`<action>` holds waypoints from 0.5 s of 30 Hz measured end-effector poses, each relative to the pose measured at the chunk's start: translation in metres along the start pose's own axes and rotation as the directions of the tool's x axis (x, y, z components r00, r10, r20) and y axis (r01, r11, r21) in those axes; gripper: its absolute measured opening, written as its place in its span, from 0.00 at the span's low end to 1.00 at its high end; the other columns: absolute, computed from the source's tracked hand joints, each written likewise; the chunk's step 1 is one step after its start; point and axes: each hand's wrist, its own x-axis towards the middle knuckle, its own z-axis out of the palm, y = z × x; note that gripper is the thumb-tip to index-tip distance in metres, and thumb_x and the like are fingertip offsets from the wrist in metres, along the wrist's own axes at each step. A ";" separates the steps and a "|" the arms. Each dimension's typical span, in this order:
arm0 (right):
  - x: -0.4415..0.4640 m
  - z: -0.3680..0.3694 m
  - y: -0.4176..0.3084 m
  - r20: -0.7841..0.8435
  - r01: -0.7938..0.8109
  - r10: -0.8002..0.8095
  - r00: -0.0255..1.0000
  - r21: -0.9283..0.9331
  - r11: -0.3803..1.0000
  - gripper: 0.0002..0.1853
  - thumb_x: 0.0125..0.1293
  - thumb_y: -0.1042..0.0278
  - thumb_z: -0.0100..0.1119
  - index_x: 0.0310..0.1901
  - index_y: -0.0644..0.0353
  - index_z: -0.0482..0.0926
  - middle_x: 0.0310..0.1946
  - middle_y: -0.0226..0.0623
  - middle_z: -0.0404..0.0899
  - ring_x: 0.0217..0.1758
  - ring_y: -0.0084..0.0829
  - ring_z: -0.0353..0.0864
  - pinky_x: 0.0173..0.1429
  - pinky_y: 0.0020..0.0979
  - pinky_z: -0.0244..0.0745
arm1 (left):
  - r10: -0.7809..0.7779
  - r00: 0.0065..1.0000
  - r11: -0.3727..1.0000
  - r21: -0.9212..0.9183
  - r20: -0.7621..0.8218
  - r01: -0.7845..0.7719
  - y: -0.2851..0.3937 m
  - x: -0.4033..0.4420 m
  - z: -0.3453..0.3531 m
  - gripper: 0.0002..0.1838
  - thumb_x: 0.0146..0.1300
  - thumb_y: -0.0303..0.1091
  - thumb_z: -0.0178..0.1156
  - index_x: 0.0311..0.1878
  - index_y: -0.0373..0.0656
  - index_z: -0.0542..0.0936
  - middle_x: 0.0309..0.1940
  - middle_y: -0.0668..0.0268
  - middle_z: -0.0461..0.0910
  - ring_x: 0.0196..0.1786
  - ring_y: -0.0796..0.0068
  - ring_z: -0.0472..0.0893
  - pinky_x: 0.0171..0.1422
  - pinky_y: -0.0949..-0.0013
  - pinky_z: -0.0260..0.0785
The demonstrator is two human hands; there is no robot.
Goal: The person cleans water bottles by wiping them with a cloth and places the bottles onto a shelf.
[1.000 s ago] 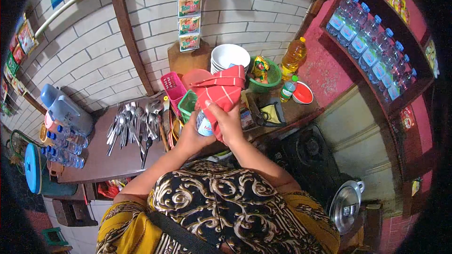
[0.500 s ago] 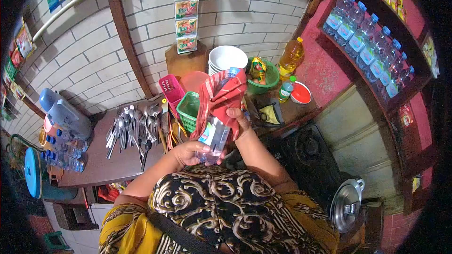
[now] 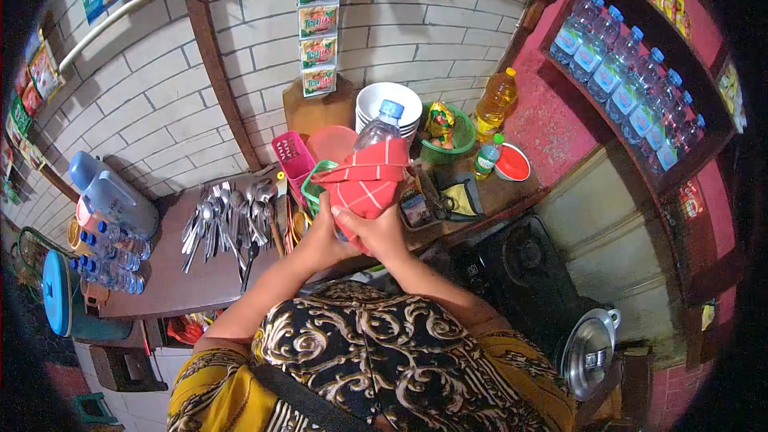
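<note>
A clear plastic water bottle (image 3: 382, 124) with a blue cap leans away from me in front of my chest. Wrapped about its body is a red cloth (image 3: 368, 190) with thin white lines, so only the neck and shoulder show plainly. My left hand (image 3: 324, 236) grips the bottle's lower part from the left, its fingers mostly hidden. Against the near side of the cloth, my right hand (image 3: 379, 234) is closed on the cloth and the bottle under it, thumb across the front. Just behind the bottle are a green basket (image 3: 322, 168) and stacked white bowls (image 3: 388, 96).
Many spoons and forks (image 3: 228, 220) lie on the brown table at left, beyond them small bottles (image 3: 116, 252) and a blue-grey jug (image 3: 120, 196). A black stove (image 3: 528, 256) and lidded pot (image 3: 590, 352) stand at right. Several water bottles (image 3: 624, 80) line the shelf.
The cloth has moved down from the bottle's top, uncovering the cap and neck, and now covers the body. My right hand has come down and left, close to my left hand.
</note>
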 end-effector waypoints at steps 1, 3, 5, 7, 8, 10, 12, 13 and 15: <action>0.004 -0.004 0.000 0.042 -0.036 0.034 0.999 0.048 0.998 0.38 0.48 0.66 0.77 0.60 0.62 0.67 0.54 0.39 0.75 0.55 0.31 0.76 0.59 0.35 0.72 | 0.016 0.999 0.999 -0.034 0.041 -0.015 0.002 -0.002 -0.002 0.57 0.40 0.34 0.79 0.68 0.38 0.47 0.64 0.49 0.64 0.66 0.59 0.67 0.69 0.60 0.61; 0.010 -0.012 -0.005 0.098 -0.141 0.129 0.987 0.137 0.980 0.36 0.49 0.65 0.76 0.59 0.62 0.68 0.53 0.38 0.76 0.54 0.30 0.77 0.59 0.35 0.73 | 0.078 0.993 0.997 0.014 0.094 -0.080 0.012 -0.002 -0.008 0.60 0.40 0.32 0.79 0.69 0.39 0.44 0.67 0.52 0.59 0.69 0.61 0.62 0.71 0.60 0.57; 0.019 -0.022 -0.020 0.148 -0.228 0.190 0.970 0.310 0.923 0.33 0.50 0.70 0.73 0.59 0.61 0.70 0.50 0.35 0.78 0.51 0.28 0.79 0.57 0.33 0.75 | -0.024 0.975 0.971 -0.225 0.223 0.075 0.019 0.006 -0.031 0.38 0.49 0.30 0.71 0.63 0.41 0.63 0.56 0.62 0.71 0.62 0.68 0.70 0.67 0.62 0.61; 0.028 -0.037 -0.038 0.234 -0.358 0.291 0.927 0.332 0.873 0.33 0.51 0.68 0.70 0.60 0.60 0.69 0.51 0.35 0.77 0.53 0.30 0.79 0.58 0.33 0.75 | 0.157 0.946 0.987 -0.013 0.282 -0.159 0.011 0.020 -0.084 0.10 0.60 0.32 0.61 0.44 0.40 0.79 0.40 0.70 0.78 0.49 0.77 0.75 0.59 0.69 0.67; 0.030 -0.043 -0.042 0.259 -0.409 0.336 0.906 0.322 0.854 0.33 0.51 0.67 0.69 0.61 0.60 0.69 0.52 0.35 0.77 0.53 0.30 0.79 0.59 0.34 0.74 | -0.087 0.991 0.980 -0.168 0.103 0.104 0.015 0.020 -0.096 0.09 0.63 0.35 0.58 0.41 0.40 0.79 0.38 0.71 0.79 0.46 0.77 0.77 0.56 0.71 0.68; 0.027 -0.046 -0.041 0.330 -0.462 0.351 0.876 0.366 0.808 0.32 0.51 0.67 0.68 0.60 0.60 0.70 0.50 0.35 0.78 0.53 0.30 0.79 0.60 0.33 0.74 | -0.177 0.964 0.882 -0.466 -0.198 0.066 0.012 0.034 -0.109 0.14 0.69 0.40 0.53 0.49 0.41 0.77 0.44 0.67 0.79 0.48 0.78 0.77 0.55 0.72 0.67; 0.023 -0.040 -0.041 0.378 -0.474 0.334 0.863 0.380 0.795 0.33 0.49 0.67 0.70 0.59 0.59 0.71 0.50 0.34 0.78 0.52 0.29 0.78 0.61 0.33 0.73 | -0.237 0.942 0.896 -0.429 -0.237 0.117 0.053 0.048 -0.101 0.20 0.69 0.46 0.54 0.55 0.40 0.75 0.48 0.64 0.79 0.51 0.77 0.76 0.58 0.70 0.66; 0.020 -0.033 -0.040 0.431 -0.477 0.316 0.845 0.341 0.810 0.35 0.48 0.67 0.71 0.60 0.59 0.69 0.52 0.35 0.77 0.54 0.29 0.77 0.62 0.34 0.72 | -0.314 0.933 0.863 -0.462 -0.176 0.203 0.054 0.054 -0.093 0.24 0.68 0.50 0.55 0.55 0.39 0.75 0.48 0.63 0.78 0.52 0.75 0.75 0.59 0.69 0.66; 0.017 -0.020 -0.038 0.551 -0.460 0.268 0.790 0.244 0.854 0.43 0.48 0.66 0.74 0.66 0.58 0.62 0.59 0.35 0.71 0.60 0.30 0.73 0.66 0.37 0.68 | -0.397 0.914 0.819 -0.482 -0.086 0.311 0.054 0.058 -0.069 0.30 0.64 0.55 0.59 0.56 0.37 0.74 0.47 0.63 0.79 0.51 0.72 0.76 0.58 0.67 0.67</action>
